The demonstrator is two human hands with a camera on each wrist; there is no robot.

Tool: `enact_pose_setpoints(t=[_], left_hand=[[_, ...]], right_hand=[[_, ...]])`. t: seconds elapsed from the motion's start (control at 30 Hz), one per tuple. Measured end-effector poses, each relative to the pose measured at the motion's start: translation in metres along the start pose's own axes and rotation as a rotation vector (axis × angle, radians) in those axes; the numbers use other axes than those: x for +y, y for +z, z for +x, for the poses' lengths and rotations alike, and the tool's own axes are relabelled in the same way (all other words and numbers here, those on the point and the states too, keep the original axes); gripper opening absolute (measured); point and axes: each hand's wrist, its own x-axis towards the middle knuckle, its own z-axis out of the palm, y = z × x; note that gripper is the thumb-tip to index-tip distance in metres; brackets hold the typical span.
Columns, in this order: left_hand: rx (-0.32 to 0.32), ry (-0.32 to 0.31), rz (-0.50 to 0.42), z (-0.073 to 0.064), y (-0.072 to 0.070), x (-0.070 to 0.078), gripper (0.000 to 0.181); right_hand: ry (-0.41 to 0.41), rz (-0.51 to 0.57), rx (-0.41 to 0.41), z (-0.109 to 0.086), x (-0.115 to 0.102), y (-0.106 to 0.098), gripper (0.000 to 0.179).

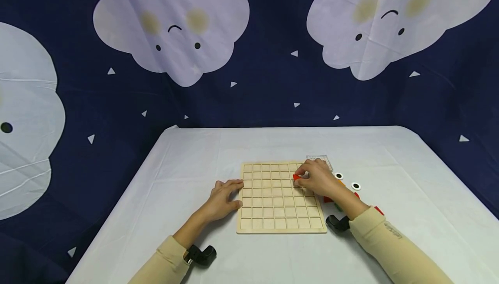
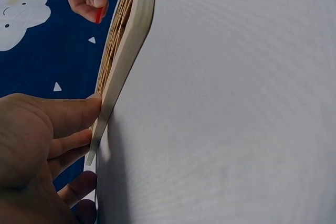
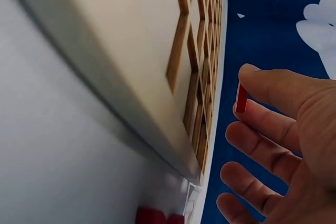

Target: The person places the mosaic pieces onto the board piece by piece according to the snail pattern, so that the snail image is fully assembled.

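Note:
A pale wooden board (image 1: 280, 197) with a grid of raised ribs lies on the white table. Against its left edge rests my left hand (image 1: 224, 201), thumb and fingers extended and touching the rim. My right hand (image 1: 319, 178) is over the upper right of the grid, pinching a thin red tile (image 1: 296, 177) between thumb and index finger. In the right wrist view that red tile (image 3: 241, 98) is held on edge, with the other fingers spread. A small gap separates it from the board in the left wrist view.
Right of the board, partly hidden by my right arm, lie red pieces (image 1: 328, 199), an orange piece (image 1: 341, 183), a green piece and white rings with dark centres (image 1: 355, 186). A printed grid card (image 1: 323, 159) lies behind my right hand. A dark cloud-patterned curtain (image 1: 269, 59) hangs behind.

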Motion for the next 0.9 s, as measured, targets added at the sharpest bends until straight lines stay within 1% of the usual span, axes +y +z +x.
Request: enact_pose_setpoints(t=[0.07, 0.17, 0.4, 0.73, 0.83, 0.9], left_hand=[[0.001, -0.001, 0.0, 0.0001, 0.0005, -0.0003, 0.052], [0.004, -0.001, 0.0, 0.0, 0.0009, -0.0005, 0.052], [0.002, -0.008, 0.0, -0.0007, 0.0007, -0.0008, 0.052], [-0.002, -0.003, -0.003, -0.0007, 0.0004, -0.0012, 0.052], [-0.001, -0.003, -0.002, -0.0003, 0.0005, -0.001, 0.052], [-0.001, -0.003, -0.003, -0.0001, 0.0006, -0.0008, 0.052]], right_hand=[[-0.008, -0.005, -0.01, 0.0012, -0.0005, 0.0021, 0.023], [0.002, -0.006, -0.022, 0.0023, -0.0007, 0.0047, 0.023], [-0.025, -0.031, -0.045, 0.0046, 0.0017, 0.0083, 0.02], [-0.02, -0.062, -0.067, 0.0041, 0.0006, 0.008, 0.022], [-0.008, -0.064, -0.075, 0.0033, -0.0002, 0.0072, 0.022], [-0.016, -0.068, -0.072, 0.0029, -0.0001, 0.0069, 0.023]])
